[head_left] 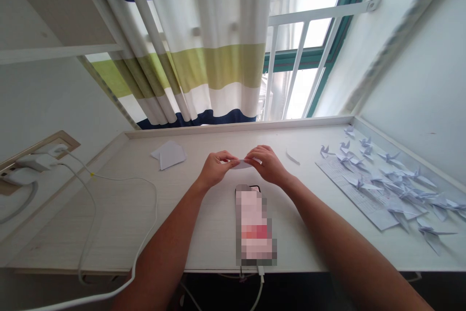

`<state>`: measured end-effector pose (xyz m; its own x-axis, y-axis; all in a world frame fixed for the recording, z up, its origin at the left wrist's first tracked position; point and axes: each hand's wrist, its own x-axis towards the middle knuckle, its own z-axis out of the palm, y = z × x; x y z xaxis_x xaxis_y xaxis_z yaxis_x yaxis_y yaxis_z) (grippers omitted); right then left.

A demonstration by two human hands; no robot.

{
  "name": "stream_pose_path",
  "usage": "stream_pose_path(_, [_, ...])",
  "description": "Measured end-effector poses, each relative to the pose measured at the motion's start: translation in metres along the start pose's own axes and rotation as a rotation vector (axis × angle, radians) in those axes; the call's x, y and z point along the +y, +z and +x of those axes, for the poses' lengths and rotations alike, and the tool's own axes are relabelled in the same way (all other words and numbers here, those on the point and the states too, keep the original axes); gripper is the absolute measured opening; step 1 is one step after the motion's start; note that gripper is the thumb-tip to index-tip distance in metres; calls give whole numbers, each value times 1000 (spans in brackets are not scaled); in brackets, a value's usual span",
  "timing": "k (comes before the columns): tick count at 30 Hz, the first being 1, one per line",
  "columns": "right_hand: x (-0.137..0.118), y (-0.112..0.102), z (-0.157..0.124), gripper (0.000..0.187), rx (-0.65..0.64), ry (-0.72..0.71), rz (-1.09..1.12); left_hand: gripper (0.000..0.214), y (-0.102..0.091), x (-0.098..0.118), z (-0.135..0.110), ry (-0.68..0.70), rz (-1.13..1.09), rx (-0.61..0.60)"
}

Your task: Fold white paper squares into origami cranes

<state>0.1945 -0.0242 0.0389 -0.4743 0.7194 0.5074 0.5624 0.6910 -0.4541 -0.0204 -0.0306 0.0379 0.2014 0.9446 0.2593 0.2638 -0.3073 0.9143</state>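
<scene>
My left hand (pixel 217 170) and my right hand (pixel 264 164) meet above the white tabletop (pixel 120 219), fingertips pinching a strip of folded white paper (pixel 241 164) from either end. Much of the strip is hidden by my fingers. A folded white paper piece (pixel 169 155) lies on the table to the left of my hands. A thin paper scrap (pixel 292 157) lies to the right of my right hand. Below my hands is a phone (pixel 253 223), its screen pixelated.
Several pale paper origami cranes (pixel 396 185) crowd the table's right side, some on a printed sheet (pixel 349 185). A white charging cable (pixel 145 233) runs from a wall socket (pixel 36 165) at left. A striped curtain (pixel 204 44) and window stand beyond the table's far edge.
</scene>
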Motion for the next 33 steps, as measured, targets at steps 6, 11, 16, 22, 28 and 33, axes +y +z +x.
stream_pose_path(6, [5, -5, -2, 26, -10, 123, 61, 26, -7, -3, 2, -111, -170, -4])
stream_pose_path(11, [8, -8, -3, 29, 14, 262, 220, 32, -12, -2, 4, -178, -273, 51])
stream_pose_path(16, [16, -9, -4, 35, 96, 421, 326, 39, -15, -4, 6, -197, -335, 65])
stream_pose_path(22, [25, -13, -5, 44, 201, 479, 545, 40, -17, -6, 6, -185, -312, 88])
stream_pose_path(28, [8, -7, -6, 43, -123, 387, 679, 42, -10, -5, 3, -150, -245, -32])
stream_pose_path(33, [7, -4, -7, 38, -95, 411, 666, 44, -9, -8, 5, -149, -209, -24])
